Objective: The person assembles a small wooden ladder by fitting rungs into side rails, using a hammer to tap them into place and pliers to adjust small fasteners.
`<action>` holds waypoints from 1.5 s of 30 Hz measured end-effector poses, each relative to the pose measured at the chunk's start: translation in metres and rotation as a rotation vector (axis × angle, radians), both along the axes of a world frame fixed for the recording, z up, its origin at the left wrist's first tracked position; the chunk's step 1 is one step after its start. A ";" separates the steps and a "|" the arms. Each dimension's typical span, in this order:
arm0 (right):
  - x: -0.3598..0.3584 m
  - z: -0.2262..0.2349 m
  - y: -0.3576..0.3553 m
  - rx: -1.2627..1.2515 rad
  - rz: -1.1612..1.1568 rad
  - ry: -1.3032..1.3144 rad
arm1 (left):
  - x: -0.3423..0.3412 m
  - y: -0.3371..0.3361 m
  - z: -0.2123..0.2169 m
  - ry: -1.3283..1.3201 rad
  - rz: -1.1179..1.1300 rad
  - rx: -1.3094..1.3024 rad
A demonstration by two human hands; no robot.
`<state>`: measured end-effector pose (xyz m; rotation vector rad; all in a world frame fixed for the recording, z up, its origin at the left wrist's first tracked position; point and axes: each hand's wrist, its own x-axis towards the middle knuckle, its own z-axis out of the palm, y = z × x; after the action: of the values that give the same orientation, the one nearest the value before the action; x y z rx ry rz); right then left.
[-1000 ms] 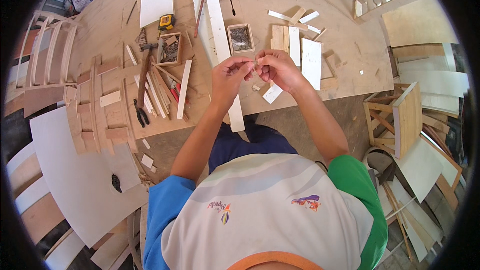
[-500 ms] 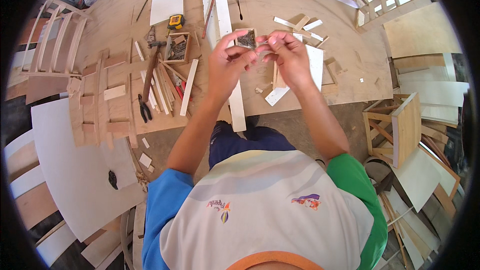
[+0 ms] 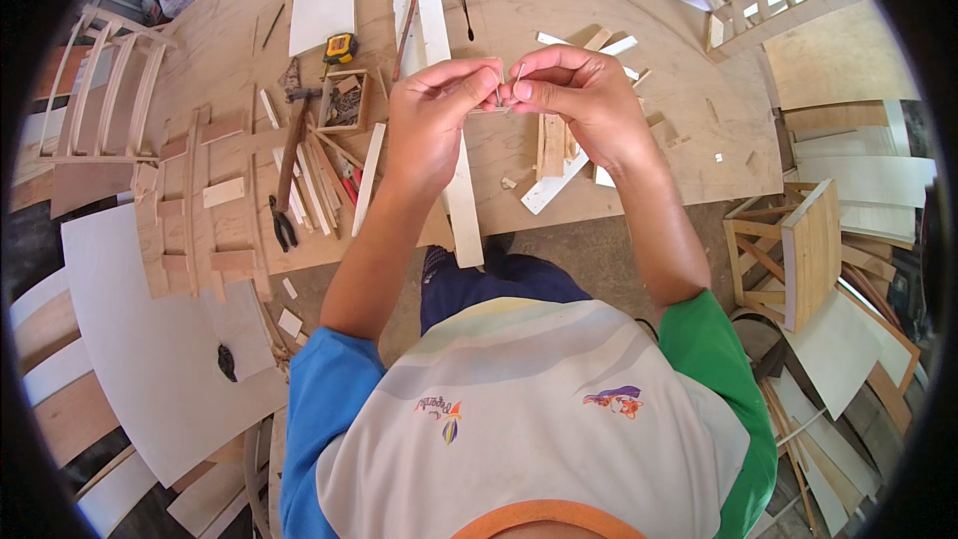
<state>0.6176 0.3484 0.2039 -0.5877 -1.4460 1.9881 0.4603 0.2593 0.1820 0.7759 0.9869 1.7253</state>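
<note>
A broad wooden desk [image 3: 736, 105] is seen from above. A thin nail-like piece [image 3: 500, 74] is pinched in the left hand [image 3: 427, 120], and a second thin piece [image 3: 520, 71] in the right hand [image 3: 591, 105]; the hands are held close together above a long pale board [image 3: 462, 210]. To the left, an open box [image 3: 346, 102], a hammer [image 3: 292, 152] and black pliers [image 3: 279, 215] are laid; near the box, a yellow tape measure [image 3: 340, 47].

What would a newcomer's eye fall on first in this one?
The left hand and right hand stand out first, close together above the wooden table, with thin pieces pinched at their fingertips. Next come the blue sleeve at lower left and green sleeve at lower right, then the yellow-and-black tape measure at upper left.
</note>
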 end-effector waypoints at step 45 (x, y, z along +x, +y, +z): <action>0.020 -0.018 0.004 0.199 -0.092 -0.086 | 0.030 0.011 -0.009 0.225 0.066 0.014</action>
<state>0.6378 0.3524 0.1859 -0.6459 -1.6163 1.7419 0.4904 0.2708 0.1735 0.9716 1.1638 1.7290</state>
